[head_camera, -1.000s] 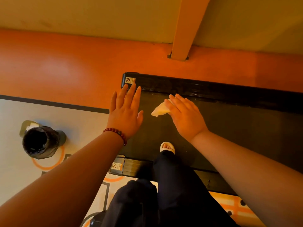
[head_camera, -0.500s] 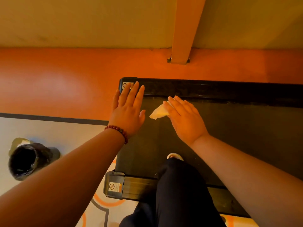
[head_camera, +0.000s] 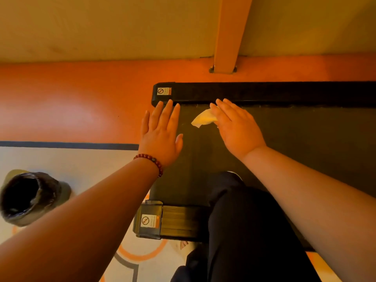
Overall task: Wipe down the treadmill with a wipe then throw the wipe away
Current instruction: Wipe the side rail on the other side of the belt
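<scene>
1. Wipe (head_camera: 203, 119) is sitting on the treadmill belt (head_camera: 305, 139), pinned under the flat fingers of our right hand (head_camera: 237, 127). It's right up by the far side rail (head_camera: 264, 92), with a crumpled corner poking out to the left.
2. Grip check: nothing's clenched. Our right hand presses down with straight fingers, no pinch. Our left hand (head_camera: 160, 135) lies flat and spread near the belt's end corner, holding nothing and probably just bracing us.
3. What changed: over the last second our right hand has slid the wipe away from us, and the fingertips now reach the rail's edge. The left hand crept the same way.
4. What that means: we reckon one stroke across the belt is finishing. So we're still mid-wipe, with the long stretch to the right likely still to do.
5. Further out, our leg in dark trousers (head_camera: 244, 220) is on the belt. The bin (head_camera: 26, 197) with its black liner stands well off to the left, for later.
</scene>
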`<state>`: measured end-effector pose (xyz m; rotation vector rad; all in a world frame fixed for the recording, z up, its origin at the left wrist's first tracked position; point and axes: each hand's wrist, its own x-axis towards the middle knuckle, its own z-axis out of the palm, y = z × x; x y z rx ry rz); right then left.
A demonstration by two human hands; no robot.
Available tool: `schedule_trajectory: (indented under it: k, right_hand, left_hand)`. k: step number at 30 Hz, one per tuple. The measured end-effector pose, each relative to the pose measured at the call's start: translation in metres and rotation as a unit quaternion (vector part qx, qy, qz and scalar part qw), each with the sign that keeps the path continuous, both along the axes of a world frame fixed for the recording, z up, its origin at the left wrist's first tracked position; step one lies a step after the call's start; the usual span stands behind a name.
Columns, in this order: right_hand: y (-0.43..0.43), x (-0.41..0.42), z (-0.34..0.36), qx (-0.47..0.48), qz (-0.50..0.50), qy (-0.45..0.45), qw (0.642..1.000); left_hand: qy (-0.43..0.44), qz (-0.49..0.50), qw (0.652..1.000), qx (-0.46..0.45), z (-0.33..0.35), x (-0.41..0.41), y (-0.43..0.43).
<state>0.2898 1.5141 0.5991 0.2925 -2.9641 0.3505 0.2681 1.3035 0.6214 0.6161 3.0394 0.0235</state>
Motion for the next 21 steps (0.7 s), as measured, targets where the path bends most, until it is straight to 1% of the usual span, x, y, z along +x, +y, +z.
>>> schedule_trajectory:
  k: [4, 13, 17, 21]
  right_hand:
    - [-0.011, 0.046, 0.024, 0.000, -0.001, -0.006, 1.000]
    - [-0.012, 0.138, 0.079, 0.036, -0.060, -0.021, 0.997]
    - [-0.014, 0.169, 0.090, 0.043, -0.078, -0.059, 0.994]
    - [-0.010, 0.191, 0.095, 0.050, -0.116, -0.060, 0.990]
  left_hand:
    - [0.007, -0.016, 1.000, 0.005, 0.017, 0.030, -0.012]
    - [0.056, -0.077, 0.995, 0.032, 0.063, 0.094, -0.002]
    - [0.066, -0.119, 0.991, 0.010, 0.074, 0.110, 0.002]
    - [0.064, -0.144, 0.988, 0.001, 0.082, 0.121, 0.015]
